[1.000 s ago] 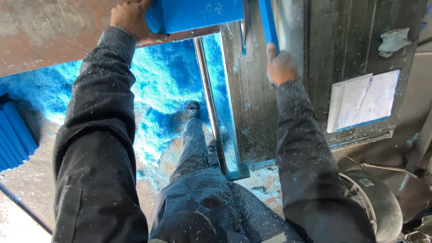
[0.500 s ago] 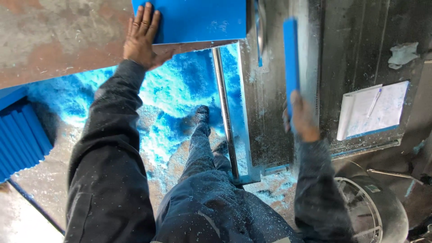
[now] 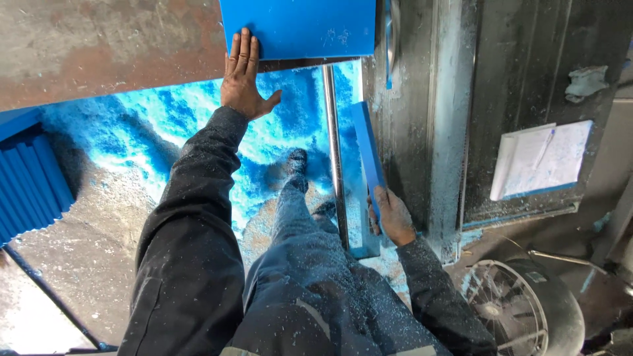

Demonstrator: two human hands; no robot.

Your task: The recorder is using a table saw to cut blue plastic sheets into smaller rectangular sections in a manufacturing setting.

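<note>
My left hand [image 3: 244, 74] lies flat, fingers spread, on the near edge of a large blue sheet [image 3: 300, 28] that rests on a rusty metal table [image 3: 99, 46]. My right hand [image 3: 394, 215] grips the lower end of a narrow blue strip [image 3: 366, 150], held on edge and slanting up beside the grey machine frame [image 3: 409, 118]. A saw blade [image 3: 391, 33] stands just right of the blue sheet.
Blue dust covers the floor [image 3: 151, 132] under the table around my boots. A stack of blue strips [image 3: 30, 184] sits at the left. A clipboard with papers [image 3: 541, 161] hangs on the dark panel at right. A round fan [image 3: 508, 310] is at the lower right.
My right hand has drawn the narrow blue strip down and back toward me. My left hand has slid from the sheet's left corner onto its near edge, now flat.
</note>
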